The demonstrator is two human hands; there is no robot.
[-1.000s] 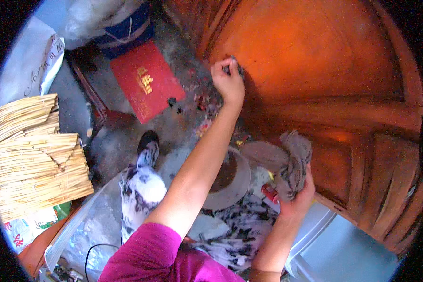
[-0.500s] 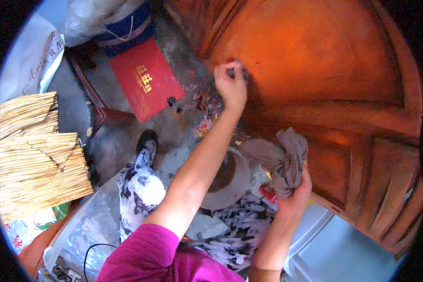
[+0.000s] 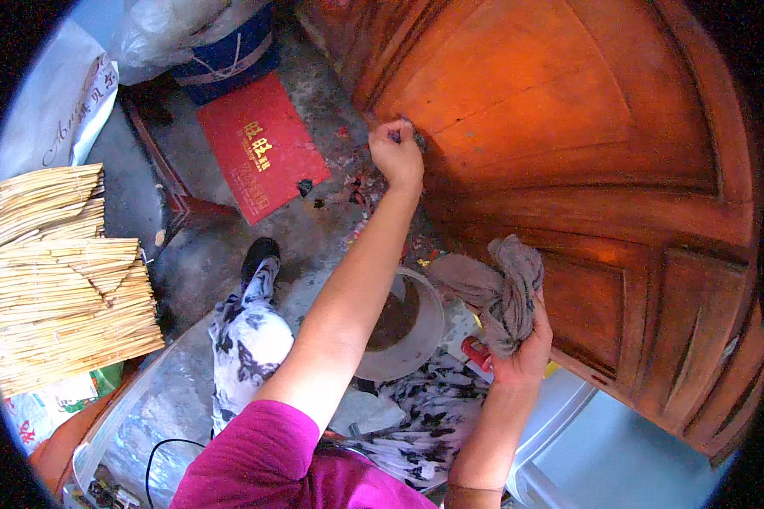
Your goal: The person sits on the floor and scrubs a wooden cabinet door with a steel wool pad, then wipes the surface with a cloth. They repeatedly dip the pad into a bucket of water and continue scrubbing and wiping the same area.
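My left hand (image 3: 396, 159) reaches far forward with its fingers curled closed against the panel of a brown wooden door (image 3: 535, 93). A small dark grey wad (image 3: 418, 137) peeks out between those fingers and the wood; its kind is hard to make out. Lower right, my right hand (image 3: 525, 352) grips a crumpled grey-brown rag (image 3: 509, 293), part of which hangs over the rim of a pale bucket (image 3: 438, 335). Dark, murky liquid (image 3: 395, 318) stands in the bucket, partly hidden behind my left forearm.
A red folder-like sheet (image 3: 263, 148) lies on the floor near colourful scraps (image 3: 361, 191). Bundled straw-coloured sticks (image 3: 68, 280) are at left, a blue container (image 3: 229, 59) behind. A red object (image 3: 475, 349) sits beside my right hand, a light-blue surface (image 3: 620, 458) at lower right.
My left hand has shifted a little left and down along the door's edge, still closed. My right hand keeps hold of the rag. The whole view has moved slightly.
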